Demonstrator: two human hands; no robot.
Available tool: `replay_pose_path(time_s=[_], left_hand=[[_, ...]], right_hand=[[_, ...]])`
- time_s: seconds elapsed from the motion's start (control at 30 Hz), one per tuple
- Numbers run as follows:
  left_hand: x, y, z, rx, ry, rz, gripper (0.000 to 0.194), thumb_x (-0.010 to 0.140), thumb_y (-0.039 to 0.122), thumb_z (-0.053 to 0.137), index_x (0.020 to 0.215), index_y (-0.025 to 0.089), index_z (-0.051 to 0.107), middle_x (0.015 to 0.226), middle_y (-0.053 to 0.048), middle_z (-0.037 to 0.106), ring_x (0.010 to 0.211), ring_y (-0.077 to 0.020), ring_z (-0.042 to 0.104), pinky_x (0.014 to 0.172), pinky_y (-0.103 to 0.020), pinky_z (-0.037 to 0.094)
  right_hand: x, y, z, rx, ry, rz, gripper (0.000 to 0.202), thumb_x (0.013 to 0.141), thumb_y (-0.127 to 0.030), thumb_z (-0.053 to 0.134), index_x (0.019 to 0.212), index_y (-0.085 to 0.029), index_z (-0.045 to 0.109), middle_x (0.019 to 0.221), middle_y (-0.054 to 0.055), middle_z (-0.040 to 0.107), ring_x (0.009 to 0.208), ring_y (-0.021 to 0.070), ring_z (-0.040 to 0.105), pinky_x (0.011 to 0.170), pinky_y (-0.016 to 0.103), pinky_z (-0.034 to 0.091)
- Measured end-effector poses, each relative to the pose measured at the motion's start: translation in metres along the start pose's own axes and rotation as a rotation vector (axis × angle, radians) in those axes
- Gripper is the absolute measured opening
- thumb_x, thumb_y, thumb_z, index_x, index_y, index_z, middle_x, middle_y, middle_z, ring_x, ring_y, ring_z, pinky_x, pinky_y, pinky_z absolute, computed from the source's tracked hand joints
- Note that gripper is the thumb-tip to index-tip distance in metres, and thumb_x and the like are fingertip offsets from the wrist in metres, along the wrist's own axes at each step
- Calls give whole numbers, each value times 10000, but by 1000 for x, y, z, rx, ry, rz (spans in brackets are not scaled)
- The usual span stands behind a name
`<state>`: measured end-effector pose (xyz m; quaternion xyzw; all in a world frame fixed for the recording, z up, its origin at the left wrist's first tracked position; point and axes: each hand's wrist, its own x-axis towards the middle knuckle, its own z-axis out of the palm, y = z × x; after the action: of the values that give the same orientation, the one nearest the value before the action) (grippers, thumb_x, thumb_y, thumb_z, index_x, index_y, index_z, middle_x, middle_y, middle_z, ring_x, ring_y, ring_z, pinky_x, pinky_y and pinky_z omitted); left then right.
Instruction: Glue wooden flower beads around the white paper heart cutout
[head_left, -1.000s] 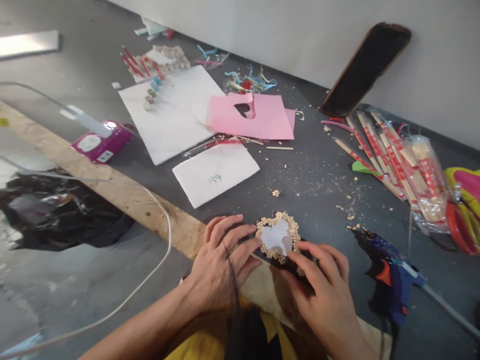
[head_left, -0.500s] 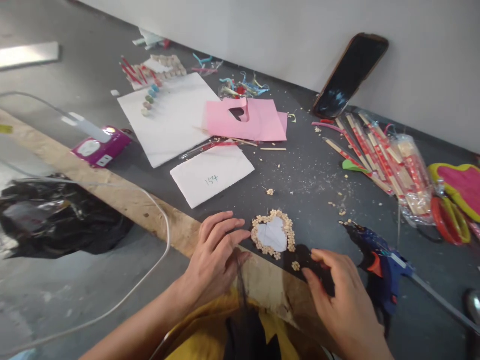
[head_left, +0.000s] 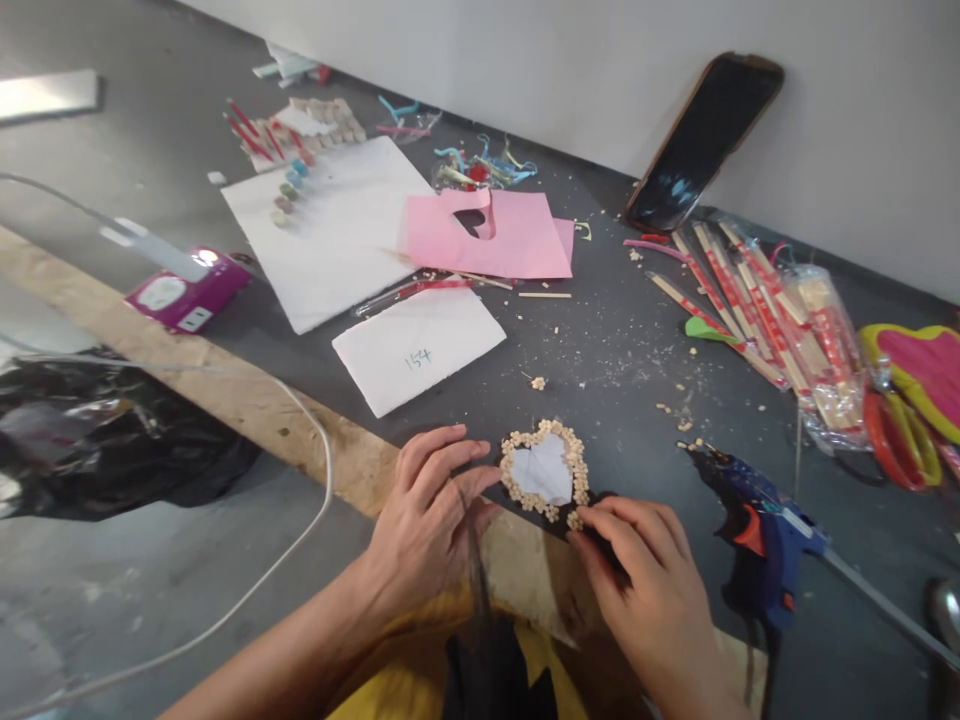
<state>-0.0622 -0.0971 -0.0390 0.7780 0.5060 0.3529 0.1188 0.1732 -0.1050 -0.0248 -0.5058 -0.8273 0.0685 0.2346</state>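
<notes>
Left of the glue gun [head_left: 784, 555] lies a pale-edged heart [head_left: 541, 470]; farther left, the left hand [head_left: 431, 500] is half-open, holding nothing I can see; nearer the gun, the right hand [head_left: 651, 570] pinches a pale cluster [head_left: 574, 521].

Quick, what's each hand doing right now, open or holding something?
Left hand: open, fingertips beside the heart-shaped piece.
Right hand: curled, fingertips at a small pale cluster; whether it's gripped can't be told.
</notes>
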Motion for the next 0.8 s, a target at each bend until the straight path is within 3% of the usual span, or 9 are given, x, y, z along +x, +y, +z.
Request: replay_pose_path(time_s=[0.47,0.8], left_hand=[[-3,-2,0,0,-36,-2,263,828,107,633,1070,172,557,1154,-95,571,1202,-289,447,988,-503,429],[4,3,-2,53,-43,-33,237,874,267,605,1085,182,536,1103,-101,618,1147,-303,490,963,-524,381]], right_hand=[[1,2,4,-64,-4,-39,249,819,-216,647,1068,-205,629,927,59,623,861,180,558,777,335,489],[9,10,-15,-20,1,81,232,892,-232,517,1114,-219,584,1002,71,626,912,181,612,810,331,516]])
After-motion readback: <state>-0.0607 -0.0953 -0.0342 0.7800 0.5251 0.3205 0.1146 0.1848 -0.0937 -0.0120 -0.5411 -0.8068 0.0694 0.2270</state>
